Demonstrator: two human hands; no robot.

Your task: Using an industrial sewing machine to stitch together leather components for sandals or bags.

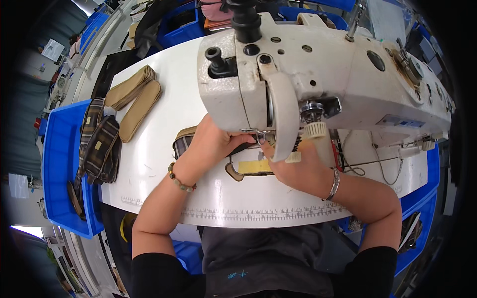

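At 9 o'clock a blue bin [59, 164] holds plaid pouches [102, 149]; tan fabric pieces [134, 97] lie above it at 10 o'clock on the white table [164, 149].

Your left hand [211, 144] presses flat on the plaid workpiece [248, 166] at centre, fingers together and extended toward the needle area; the fingertips are hidden under the sewing machine [318, 79], so their grip cannot be told.

Your right hand [298, 169] rests on the workpiece's right side at 3 o'clock of the needle, fingers curled on the fabric edge.

Judgement: the workpiece is light, soft, layered cloth, likely to shift or bunch. Hold it flat on both sides, close to the seam, clear of the needle.
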